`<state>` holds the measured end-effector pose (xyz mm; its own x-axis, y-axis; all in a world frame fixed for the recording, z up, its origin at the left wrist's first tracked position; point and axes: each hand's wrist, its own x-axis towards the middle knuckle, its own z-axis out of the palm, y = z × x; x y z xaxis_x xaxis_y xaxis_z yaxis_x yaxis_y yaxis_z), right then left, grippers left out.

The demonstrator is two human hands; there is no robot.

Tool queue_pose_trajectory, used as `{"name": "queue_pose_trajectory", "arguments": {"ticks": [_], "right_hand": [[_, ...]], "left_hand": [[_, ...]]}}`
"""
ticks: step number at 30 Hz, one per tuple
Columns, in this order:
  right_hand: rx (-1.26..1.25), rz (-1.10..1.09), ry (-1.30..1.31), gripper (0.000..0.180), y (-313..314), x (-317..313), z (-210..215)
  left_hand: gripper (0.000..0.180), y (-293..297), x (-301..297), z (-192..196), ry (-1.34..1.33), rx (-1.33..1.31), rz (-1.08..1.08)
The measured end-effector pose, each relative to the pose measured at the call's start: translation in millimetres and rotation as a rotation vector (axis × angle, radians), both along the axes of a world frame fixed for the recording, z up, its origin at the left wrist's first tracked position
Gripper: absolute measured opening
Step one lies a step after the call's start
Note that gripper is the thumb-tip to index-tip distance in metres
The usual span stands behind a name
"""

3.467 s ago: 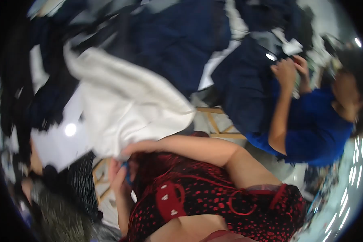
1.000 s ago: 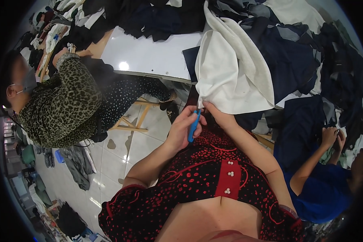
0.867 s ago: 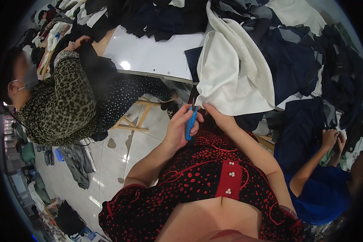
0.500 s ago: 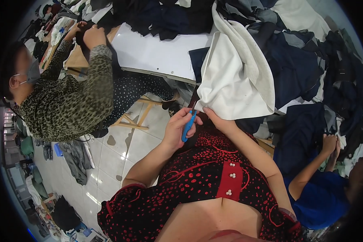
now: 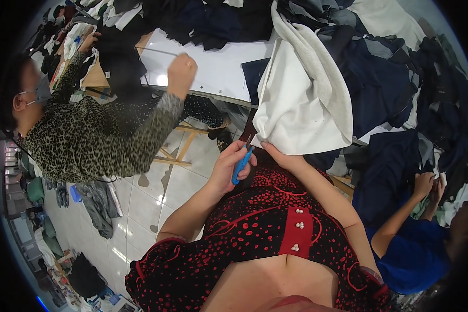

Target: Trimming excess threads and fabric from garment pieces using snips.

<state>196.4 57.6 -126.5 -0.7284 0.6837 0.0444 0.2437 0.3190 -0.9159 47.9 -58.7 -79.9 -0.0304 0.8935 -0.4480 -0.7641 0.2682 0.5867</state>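
Observation:
Blue-handled thread snips are gripped in my left hand, their dark narrow blades pointing up. The blade tips are right beside the lower left corner of a large white cloth. My right hand pinches the cloth's lower edge near that corner, thumb on top and fingers underneath. The cloth hangs in soft folds from the table down toward my lap, and part of it is doubled over. Whether the tips touch the cloth is too small to tell.
A white table carries piles of dark garments. On the left, a co-worker in a leopard-print top handles black cloth. Another person in a blue shirt works at the right. A wooden stool stands on the tiled floor.
My snips have drawn slightly left and down, away from the cloth's corner; the blades show more clearly. The left co-worker's near hand has swung right, pulling a dark strand out.

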Motion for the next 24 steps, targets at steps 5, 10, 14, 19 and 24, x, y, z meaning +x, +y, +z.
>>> {"name": "queue_pose_trajectory", "arguments": {"ticks": [5, 10, 14, 19, 24], "right_hand": [[0.038, -0.029, -0.037, 0.048, 0, 1, -7], [0.030, -0.072, -0.058, 0.049, 0, 4, -2], [0.054, 0.099, -0.091, 0.047, 2, 7, -1], [-0.043, 0.044, -0.021, 0.044, 1, 10, -6], [-1.009, 0.061, 0.052, 0.046, 9, 15, 0]], "left_hand": [[0.013, -4, -3, -7, 0.042, 0.003, -0.004], [0.012, -3, -4, -9, 0.036, -0.008, -0.017], [0.013, 7, -10, -8, -0.023, -0.048, -0.072], [0.014, 7, -6, -10, -0.061, -0.038, -0.093], [0.013, 6, -7, -7, -0.011, 0.071, -0.019]]}}
